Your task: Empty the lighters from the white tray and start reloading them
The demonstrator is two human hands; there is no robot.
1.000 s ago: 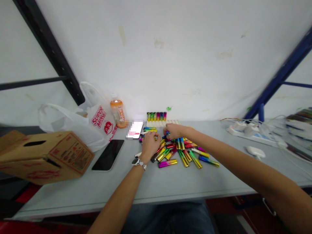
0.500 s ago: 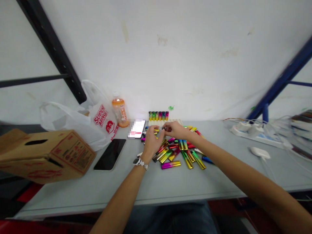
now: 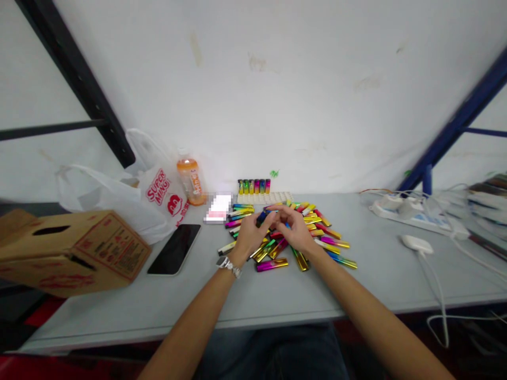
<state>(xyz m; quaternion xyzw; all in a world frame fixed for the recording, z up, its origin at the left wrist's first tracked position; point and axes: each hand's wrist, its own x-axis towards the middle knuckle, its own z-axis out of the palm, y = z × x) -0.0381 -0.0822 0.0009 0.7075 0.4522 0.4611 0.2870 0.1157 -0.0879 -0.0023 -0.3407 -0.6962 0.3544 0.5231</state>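
My left hand (image 3: 251, 232), with a silver watch (image 3: 228, 265) at the wrist, is closed around a dark blue lighter (image 3: 261, 217). Close against it on the right is my right hand (image 3: 295, 227), its fingers curled in; what they pinch, if anything, is hidden. Beneath both hands spreads a loose pile of shiny two-tone lighters, among them a purple and gold lighter (image 3: 272, 265) at the front. Behind the hands lies a white tray with holes (image 3: 277, 198). Several lighters (image 3: 256, 186) stand upright in a row along its back left.
Left of the pile lie a lit phone (image 3: 220, 207) and a dark tablet (image 3: 174, 250). An orange drink bottle (image 3: 192, 179), a white plastic bag (image 3: 158, 200) and a cardboard box (image 3: 99, 248) stand farther left. On the right are a power strip (image 3: 420, 216) and a white charger (image 3: 417, 244).
My right hand has come down and nearer to me, its forearm swinging left and uncovering the pile's right side. A blue lighter now shows in my left hand. The view has shifted slightly.
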